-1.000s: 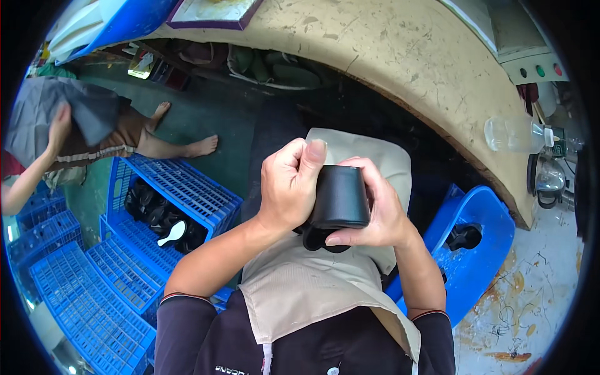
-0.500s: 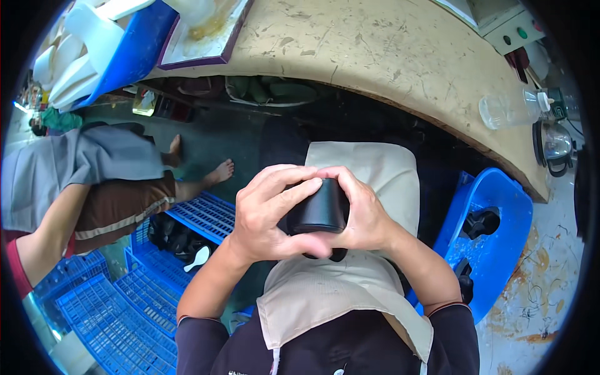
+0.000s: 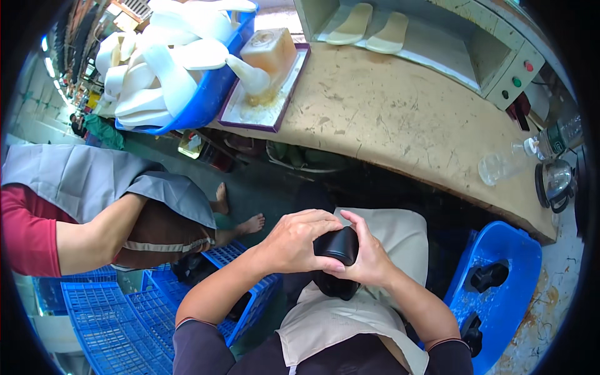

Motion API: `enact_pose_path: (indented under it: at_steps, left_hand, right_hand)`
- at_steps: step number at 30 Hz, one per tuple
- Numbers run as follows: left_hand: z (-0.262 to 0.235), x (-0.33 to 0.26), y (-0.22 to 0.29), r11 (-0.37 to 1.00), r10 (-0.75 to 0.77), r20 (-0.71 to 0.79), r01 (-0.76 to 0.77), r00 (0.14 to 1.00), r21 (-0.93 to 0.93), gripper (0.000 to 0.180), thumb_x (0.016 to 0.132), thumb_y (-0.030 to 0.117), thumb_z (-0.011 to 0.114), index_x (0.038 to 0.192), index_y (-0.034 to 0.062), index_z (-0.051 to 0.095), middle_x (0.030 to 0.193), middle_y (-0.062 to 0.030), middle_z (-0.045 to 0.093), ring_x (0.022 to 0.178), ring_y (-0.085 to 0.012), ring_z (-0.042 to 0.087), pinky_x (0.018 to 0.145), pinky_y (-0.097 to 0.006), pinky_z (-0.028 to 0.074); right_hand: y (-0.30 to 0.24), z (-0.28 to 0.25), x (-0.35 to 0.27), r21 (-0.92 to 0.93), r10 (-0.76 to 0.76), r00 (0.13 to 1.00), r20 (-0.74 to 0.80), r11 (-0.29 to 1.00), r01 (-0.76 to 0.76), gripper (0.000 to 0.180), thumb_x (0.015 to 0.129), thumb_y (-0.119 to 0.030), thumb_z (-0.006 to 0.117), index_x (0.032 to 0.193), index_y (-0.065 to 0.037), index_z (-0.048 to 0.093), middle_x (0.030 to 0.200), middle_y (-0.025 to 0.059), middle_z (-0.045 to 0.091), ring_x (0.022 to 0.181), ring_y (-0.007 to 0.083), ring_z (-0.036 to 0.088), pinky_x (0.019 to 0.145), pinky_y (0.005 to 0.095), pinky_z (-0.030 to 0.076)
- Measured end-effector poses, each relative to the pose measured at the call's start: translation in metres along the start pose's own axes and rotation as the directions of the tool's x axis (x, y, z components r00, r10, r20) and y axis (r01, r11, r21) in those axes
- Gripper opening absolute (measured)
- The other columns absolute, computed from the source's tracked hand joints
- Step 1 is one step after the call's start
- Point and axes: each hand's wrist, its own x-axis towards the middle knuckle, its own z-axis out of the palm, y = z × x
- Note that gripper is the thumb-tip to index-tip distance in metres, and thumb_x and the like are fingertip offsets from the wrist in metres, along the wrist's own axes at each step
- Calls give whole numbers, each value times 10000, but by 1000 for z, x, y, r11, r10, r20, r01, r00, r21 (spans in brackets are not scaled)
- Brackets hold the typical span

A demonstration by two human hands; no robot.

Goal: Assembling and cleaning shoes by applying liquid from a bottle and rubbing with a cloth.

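Above my lap I hold a glossy black shoe (image 3: pixel 338 246), its smooth rounded end facing up and the lower part hanging over my beige apron (image 3: pixel 350 328). My left hand (image 3: pixel 295 240) wraps its left side, thumb across the front and fingers over the top. My right hand (image 3: pixel 373 257) grips the right side, with the thumb and forefinger raised near the upper edge. Both palms hide much of the shoe, so its opening and sole cannot be made out.
Ahead curves a worn workbench (image 3: pixel 375 106), bearing a blue bin (image 3: pixel 206 94) of white insoles, a glue bottle (image 3: pixel 269 53) on a tray and a box-like machine (image 3: pixel 494 56) with two insoles. A blue tub (image 3: pixel 522 300) with black shoes stands right; blue crates (image 3: pixel 112 325) and a seated co-worker (image 3: pixel 87 237) are left.
My view has tilted up, so more of the bench, bin and machine shows. Both hands still hold the shoe, now tipped so its lower part shows below them; my right forefinger and thumb have lifted.
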Motion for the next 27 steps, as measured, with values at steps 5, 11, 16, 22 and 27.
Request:
enact_pose_path:
  at_steps: [5,11,16,22,27]
  left_hand:
    - [-1,0,15,997,-59,84,64,995,-50,704,708,279,895,1307,9,641,1234,-170,693,1017,-301,694,907,-369,546]
    - [-66,-25,-20,942,-326,-434,249,840,-224,555,923,300,677,1409,51,579,1310,-139,645,1095,-279,645,1014,-377,489]
    - [-11,-29,-36,682,-604,-590,-35,536,-731,438,1011,245,547,1396,39,519,1284,-137,583,1086,-263,604,1023,-389,467]
    - [120,-107,-105,701,-514,-216,261,830,-664,490,915,126,582,1382,0,511,1308,-157,612,1147,-246,601,1041,-343,452]
    - [79,-35,-99,820,-368,-377,105,850,-563,597,848,58,727,1423,25,574,1364,-174,624,1127,-279,648,1008,-376,505]
  right_hand:
    - [-7,-2,-3,66,-144,988,46,988,141,1123,711,-283,875,1589,-60,211,1434,227,495,1235,354,585,1042,445,485]
    - [60,-13,2,672,27,998,-49,740,13,1070,824,-228,810,1636,-81,129,1559,190,368,1393,316,437,1138,446,386]
    - [60,-12,56,896,-117,965,-235,358,262,954,873,-230,793,1612,-63,213,1531,164,428,1351,271,473,1108,391,404]
    - [72,-27,82,708,59,972,-227,696,123,730,918,-123,714,1551,-47,359,1360,141,585,1152,203,588,1016,307,454]
    - [79,34,75,388,35,999,16,921,-38,714,885,-38,704,1530,-55,398,1289,127,622,1054,177,610,927,267,481]
